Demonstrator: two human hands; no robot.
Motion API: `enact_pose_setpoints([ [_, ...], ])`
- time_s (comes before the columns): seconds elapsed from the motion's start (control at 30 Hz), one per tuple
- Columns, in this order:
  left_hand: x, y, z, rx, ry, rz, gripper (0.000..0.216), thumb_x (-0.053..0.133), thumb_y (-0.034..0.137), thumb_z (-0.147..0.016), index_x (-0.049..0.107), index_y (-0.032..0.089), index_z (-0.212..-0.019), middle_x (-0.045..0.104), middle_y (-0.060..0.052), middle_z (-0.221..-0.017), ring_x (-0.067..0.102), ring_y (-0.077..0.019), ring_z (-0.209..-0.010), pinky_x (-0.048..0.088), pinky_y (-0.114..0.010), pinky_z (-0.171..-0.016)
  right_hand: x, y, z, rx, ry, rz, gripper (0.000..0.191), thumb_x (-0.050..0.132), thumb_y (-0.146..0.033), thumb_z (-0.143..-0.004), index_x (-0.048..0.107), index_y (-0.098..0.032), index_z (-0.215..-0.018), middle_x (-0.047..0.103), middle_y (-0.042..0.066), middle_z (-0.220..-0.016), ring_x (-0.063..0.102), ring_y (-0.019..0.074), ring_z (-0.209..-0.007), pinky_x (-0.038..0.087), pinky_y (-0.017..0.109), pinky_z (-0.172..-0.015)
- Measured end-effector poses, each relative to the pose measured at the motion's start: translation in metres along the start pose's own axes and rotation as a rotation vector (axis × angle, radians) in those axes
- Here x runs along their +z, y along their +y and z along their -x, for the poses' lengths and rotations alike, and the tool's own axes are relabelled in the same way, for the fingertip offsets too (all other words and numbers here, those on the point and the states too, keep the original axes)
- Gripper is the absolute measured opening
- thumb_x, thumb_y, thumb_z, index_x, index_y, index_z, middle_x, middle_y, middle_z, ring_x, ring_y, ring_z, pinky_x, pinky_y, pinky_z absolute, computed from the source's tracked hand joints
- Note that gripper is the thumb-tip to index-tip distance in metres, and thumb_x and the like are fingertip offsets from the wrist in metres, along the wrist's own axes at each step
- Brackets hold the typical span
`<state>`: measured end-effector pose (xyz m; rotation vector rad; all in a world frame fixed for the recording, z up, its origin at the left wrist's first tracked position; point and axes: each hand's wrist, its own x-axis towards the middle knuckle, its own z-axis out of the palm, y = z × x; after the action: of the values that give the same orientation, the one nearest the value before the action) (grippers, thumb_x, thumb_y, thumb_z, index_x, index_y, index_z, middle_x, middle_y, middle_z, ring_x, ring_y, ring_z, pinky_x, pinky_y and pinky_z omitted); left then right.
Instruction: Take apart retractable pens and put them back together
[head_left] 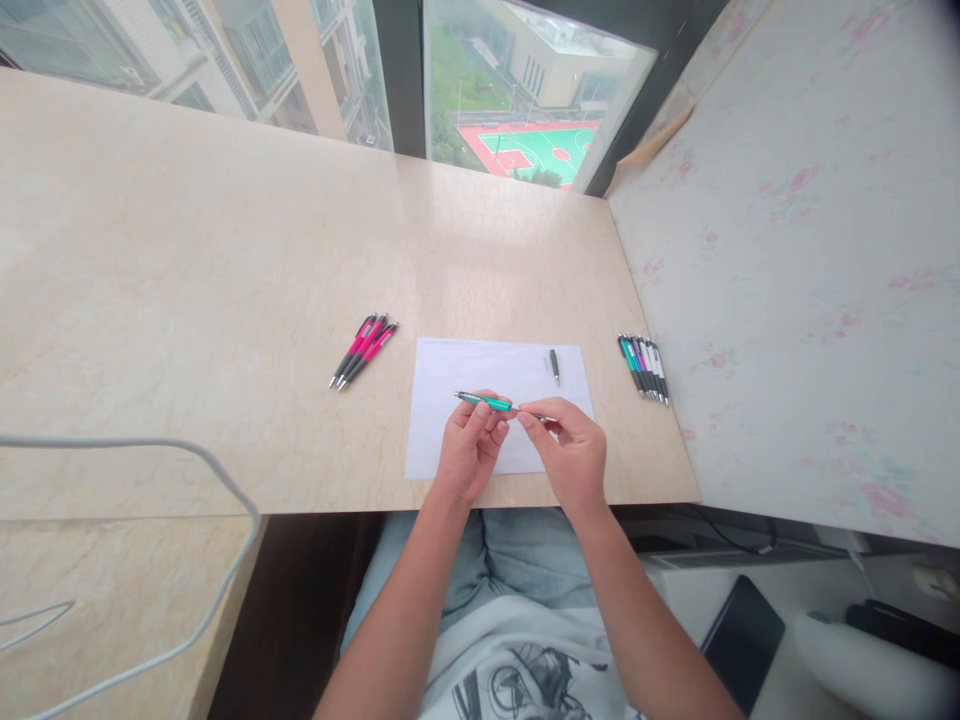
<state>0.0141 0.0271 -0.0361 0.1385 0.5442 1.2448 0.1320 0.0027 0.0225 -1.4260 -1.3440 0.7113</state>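
Both hands are over the sheet of paper [480, 365], near the front edge of the table [225, 300].

Left hand [469, 448]: fingers curled, thumb and fingertips clamped on the teal pen [486, 401] around mid-barrel. The pen lies roughly level, just above the paper, with its dark end pointing left.

Right hand [571, 452]: thumb and forefinger pinched together on the thin silvery end sticking out of the pen's right side. Other fingers are folded in. Can't tell if that end is a tip or a refill, too small.

On the paper, beyond the right hand: a small black pen part [554, 366], lying loose, apart from both hands.

Left of the paper, well apart: three pink pens [364, 351] bunched together, touching, angled with tips toward the near left.

Right of the paper, near the table's right edge: a row of mixed pens [643, 367], green, white and dark, side by side and touching.

Grey cable [225, 480] loops over the lower-left corner. Window [525, 90] runs along the far edge of the table, wall [787, 250] on the right.
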Motion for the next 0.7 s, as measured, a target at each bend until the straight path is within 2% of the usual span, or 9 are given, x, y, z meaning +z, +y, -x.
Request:
enact_pose_setpoints([
  [0.13,-0.002,0.0,-0.001,-0.01,0.007,0.027,0.026,0.084,0.026,-0.074,0.071,0.015,-0.093,0.074,-0.005,-0.088,0.071,-0.0093,-0.074,0.056,-0.013,-0.064,-0.002,0.001,-0.001,-0.01,-0.031,0.02,0.008,0.067,-0.029,-0.087,0.073,-0.024,-0.089,0.074,0.005,-0.09,0.067,0.0179,-0.082,0.054,0.029,-0.066],
  [0.27,-0.002,0.002,-0.002,-0.008,0.042,0.048,0.024,0.083,0.024,-0.075,0.071,0.015,-0.093,0.074,-0.005,-0.088,0.071,-0.0091,-0.074,0.056,-0.012,-0.065,-0.009,0.015,-0.007,0.026,-0.106,0.105,0.023,0.065,-0.025,-0.086,0.07,-0.023,-0.108,0.074,0.006,-0.101,0.068,0.0168,-0.079,0.055,0.029,-0.066],
  [0.37,-0.001,0.002,-0.002,0.001,0.067,0.055,0.021,0.082,0.023,-0.076,0.07,0.015,-0.091,0.074,-0.005,-0.089,0.071,-0.0094,-0.076,0.056,-0.012,-0.064,-0.02,0.03,-0.02,0.068,-0.094,0.36,0.026,0.057,-0.018,-0.086,0.069,-0.02,-0.109,0.074,0.008,-0.104,0.067,0.017,-0.076,0.054,0.031,-0.068],
  [0.43,-0.001,0.002,-0.002,-0.005,0.073,0.05,0.02,0.081,0.023,-0.077,0.07,0.014,-0.091,0.074,-0.005,-0.09,0.071,-0.0097,-0.076,0.056,-0.012,-0.065,-0.026,0.037,-0.033,0.044,-0.084,0.601,0.024,0.055,-0.018,-0.087,0.071,-0.018,-0.105,0.074,0.01,-0.104,0.066,0.0177,-0.073,0.052,0.034,-0.075],
  [0.5,-0.001,0.001,-0.003,-0.013,0.075,0.044,0.021,0.081,0.023,-0.077,0.07,0.014,-0.092,0.074,-0.006,-0.091,0.071,-0.0099,-0.077,0.056,-0.012,-0.064,-0.027,0.039,-0.049,0.04,-0.075,0.796,0.025,0.053,-0.017,-0.089,0.071,-0.018,-0.105,0.074,0.011,-0.104,0.066,0.0203,-0.082,0.05,0.034,-0.08],
  [0.57,-0.001,0.002,-0.003,-0.014,0.072,0.045,0.021,0.081,0.022,-0.077,0.07,0.014,-0.093,0.074,-0.006,-0.09,0.071,-0.0101,-0.077,0.056,-0.012,-0.064,-0.024,0.038,-0.064,0.063,-0.115,0.942,0.026,0.052,-0.02,-0.092,0.071,-0.019,-0.109,0.073,0.012,-0.106,0.067,0.0222,-0.091,0.048,0.033,-0.08],
  [0.7,-0.001,0.002,-0.003,-0.007,0.059,0.062,0.021,0.082,0.021,-0.075,0.071,0.014,-0.091,0.074,-0.005,-0.088,0.071,-0.0098,-0.075,0.056,-0.012,-0.064,-0.011,0.034,-0.086,0.131,-0.223,1.146,0.029,0.046,-0.024,-0.097,0.069,-0.018,-0.113,0.07,0.015,-0.103,0.066,0.0236,-0.093,0.047,0.032,-0.076],
])
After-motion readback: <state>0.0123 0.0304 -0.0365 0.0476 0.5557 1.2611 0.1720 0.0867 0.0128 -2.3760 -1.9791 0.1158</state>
